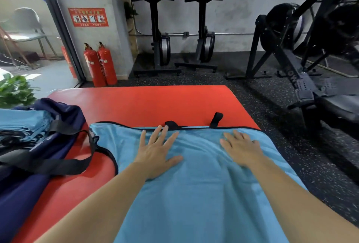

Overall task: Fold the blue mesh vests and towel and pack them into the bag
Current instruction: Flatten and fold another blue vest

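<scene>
Head camera: both palms, left hand (157, 153) and right hand (241, 148), are pressing flat and gripping nothing on the light-blue black-trimmed mesh vest (194, 194) at lower centre, likely smoothing outward before folding toward the navy fabric bag (38, 165) at left.

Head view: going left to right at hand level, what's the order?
navy bag → left hand → right hand → speckled floor. The blue vest lies under both hands, so it has no place in the order.
</scene>
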